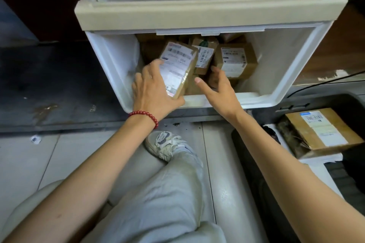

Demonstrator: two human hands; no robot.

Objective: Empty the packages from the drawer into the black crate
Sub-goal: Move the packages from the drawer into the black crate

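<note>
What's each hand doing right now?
Left hand: gripping a labelled cardboard package.
Right hand: open, holding nothing.

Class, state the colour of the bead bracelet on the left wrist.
Red. The bracelet shows best in the head view.

Label print on the flat brown cardboard package (177, 69) is smeared and unreadable. Behind it, more brown cardboard boxes (150, 38) disappear under the cream plastic frame (177, 16), so there's no counting them. The right hand (223, 89) covers the boxes beneath, and whether its fingers (214, 69) touch any is unclear. The black plastic crate (246, 163) runs off the right edge.
</note>
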